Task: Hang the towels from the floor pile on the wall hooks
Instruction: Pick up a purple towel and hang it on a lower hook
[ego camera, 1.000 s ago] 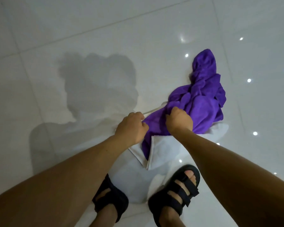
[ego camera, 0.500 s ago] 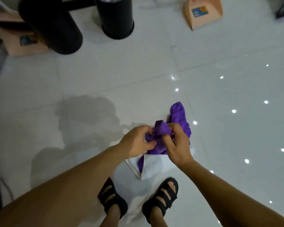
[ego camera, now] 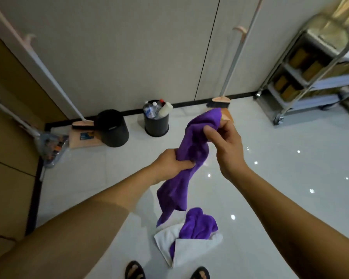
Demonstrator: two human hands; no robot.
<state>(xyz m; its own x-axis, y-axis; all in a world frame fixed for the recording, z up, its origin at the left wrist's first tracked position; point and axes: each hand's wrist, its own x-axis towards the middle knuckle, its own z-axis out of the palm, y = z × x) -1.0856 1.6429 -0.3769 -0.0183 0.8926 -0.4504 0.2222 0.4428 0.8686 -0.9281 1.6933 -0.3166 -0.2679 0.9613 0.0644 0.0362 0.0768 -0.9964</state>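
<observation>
Near end: floor pile (ego camera: 191, 241) sat just ahead of the sandalled feet (ego camera: 135, 270), one purple towel (ego camera: 199, 223) bunched on a white towel (ego camera: 191, 248). So at least 2 left to hang, by my read.

Mid: lifted purple towel (ego camera: 190, 158) was clear of the pile, tail dangling just above it. Left hand (ego camera: 170, 164) was fisted tight round the mid section, fingers fully curled. Right hand (ego camera: 223, 146) was higher, thumb and fingers pinched closed on the top edge, cloth spilling over the fingertips.

Far: two black bins (ego camera: 114, 128) w/ bottles in the right one (ego camera: 156, 122), brooms leaning on the wall, steel trolley (ego camera: 310, 63) at right. Pinkish hooks showed on the wall: one upper left (ego camera: 29, 38), one upper right (ego camera: 239, 29). Both looked bare, tho blurry.

Step in hand, imo: get the towel sorted for hanging. I'd advise finding a corner or hem w/ the right hand, letting the left slide down to shake the bunch out, then draping near mid-length over the hook so weight balances. Microfibre-looking cloth prob slips, so don't hang it by a thin edge.
</observation>
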